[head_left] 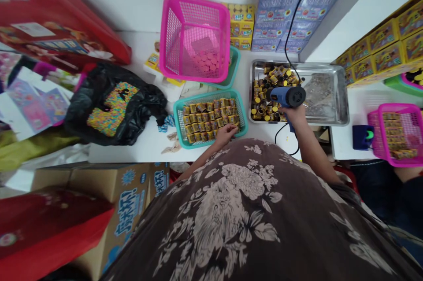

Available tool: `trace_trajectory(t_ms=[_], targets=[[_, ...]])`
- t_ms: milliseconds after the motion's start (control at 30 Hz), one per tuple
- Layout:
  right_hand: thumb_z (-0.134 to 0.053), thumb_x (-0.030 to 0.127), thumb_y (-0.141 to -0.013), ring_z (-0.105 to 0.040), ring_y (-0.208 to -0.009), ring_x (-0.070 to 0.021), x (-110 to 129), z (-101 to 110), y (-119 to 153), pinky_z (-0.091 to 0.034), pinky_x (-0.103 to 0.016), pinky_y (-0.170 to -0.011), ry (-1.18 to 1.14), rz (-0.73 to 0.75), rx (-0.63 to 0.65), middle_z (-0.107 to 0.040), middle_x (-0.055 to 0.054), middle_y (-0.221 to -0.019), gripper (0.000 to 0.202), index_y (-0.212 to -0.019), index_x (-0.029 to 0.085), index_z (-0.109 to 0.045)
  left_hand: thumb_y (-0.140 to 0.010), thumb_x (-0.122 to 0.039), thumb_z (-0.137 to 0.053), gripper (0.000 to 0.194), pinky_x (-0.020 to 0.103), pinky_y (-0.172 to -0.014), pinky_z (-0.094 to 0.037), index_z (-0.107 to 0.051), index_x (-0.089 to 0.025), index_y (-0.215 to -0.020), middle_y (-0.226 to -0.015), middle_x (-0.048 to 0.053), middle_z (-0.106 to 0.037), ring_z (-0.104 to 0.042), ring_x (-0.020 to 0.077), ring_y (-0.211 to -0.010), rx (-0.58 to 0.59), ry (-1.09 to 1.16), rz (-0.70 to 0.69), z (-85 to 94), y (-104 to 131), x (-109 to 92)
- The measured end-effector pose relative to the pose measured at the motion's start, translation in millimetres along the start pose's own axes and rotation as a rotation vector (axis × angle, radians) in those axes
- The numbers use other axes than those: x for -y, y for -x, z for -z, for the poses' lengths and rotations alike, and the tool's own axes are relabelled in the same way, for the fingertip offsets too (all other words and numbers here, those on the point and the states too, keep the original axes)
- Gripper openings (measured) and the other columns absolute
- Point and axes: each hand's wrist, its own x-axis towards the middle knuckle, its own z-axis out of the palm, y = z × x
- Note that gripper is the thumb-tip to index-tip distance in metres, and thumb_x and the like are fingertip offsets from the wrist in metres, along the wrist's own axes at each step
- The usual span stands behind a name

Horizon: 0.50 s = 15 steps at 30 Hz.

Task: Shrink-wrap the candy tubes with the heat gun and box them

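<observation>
My right hand (pixel 294 116) is wrapped round the grip of a blue heat gun (pixel 280 94). The heat gun is over a metal tray (pixel 325 118), its black rear end towards me and a cord running from it. Loose small jars (pixel 264 85) with yellow labels, some with yellow lids, lie jumbled in the tray's left half. At the front right corner of a teal basket (pixel 176 118) is my left hand (pixel 226 134), its fingers bent together by the jars; what they hold, if anything, is hidden. Small yellow-labelled jars (pixel 206 118) fill this basket in rows.
Behind the teal basket stands a pink basket (pixel 167 38) on another teal one. Purple boxes (pixel 277 8) and yellow boxes (pixel 363 58) are stacked around. Left lies a black bag (pixel 145 96) of coloured beads. A person's arm (pixel 408 174) is at right by a pink basket (pixel 376 135).
</observation>
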Motion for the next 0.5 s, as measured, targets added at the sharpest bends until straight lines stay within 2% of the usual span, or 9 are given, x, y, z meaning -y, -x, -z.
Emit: trace_trajectory(t_ms=[133,267,367,500], targets=[[-0.084,0.028,-0.052,-0.066,-0.059,-0.0220,3,-1,17,-0.065,-0.042,-0.064,-0.041,-0.055,0.029,-0.064,0.003,-0.062,0.034,-0.082,0.020,-0.069,-0.080,-0.050,-0.084,0.034,0.023,-0.046,-0.044,-0.066,-0.021,-0.081,-0.064,-0.003,-0.063,-0.064,0.0154,-0.055,0.009,-0.017,0.006,5.3,-1,0],[-0.082,0.028,-0.051,-0.064,-0.055,-0.0218,10,-8,27,-0.061,-0.040,-0.057,-0.040,-0.111,0.030,-0.063,0.003,-0.059,0.033,-0.080,0.020,-0.069,-0.079,-0.052,-0.083,0.035,0.025,-0.048,-0.046,-0.068,-0.021,-0.081,-0.067,-0.002,-0.066,-0.065,0.0164,-0.058,0.054,-0.044,0.003,14.3,-1,1],[-0.082,0.025,-0.051,-0.065,-0.057,-0.0225,20,-21,19,-0.063,-0.041,-0.060,-0.025,-0.081,0.016,-0.062,0.003,-0.059,0.031,-0.080,0.020,-0.071,-0.079,-0.053,-0.083,0.035,0.024,-0.049,-0.046,-0.069,-0.021,-0.081,-0.067,-0.002,-0.067,-0.064,0.0154,-0.058,0.064,-0.056,-0.016,23.9,0,2],[-0.082,0.022,-0.053,-0.070,-0.068,-0.0257,37,-41,-13,-0.065,-0.046,-0.070,0.025,-0.007,-0.051,-0.062,0.002,-0.063,0.029,-0.081,0.017,-0.073,-0.080,-0.055,-0.082,0.035,0.024,-0.051,-0.048,-0.070,-0.022,-0.081,-0.064,-0.002,-0.065,-0.063,0.0153,-0.058,0.053,-0.069,-0.060,39.8,3,3]])
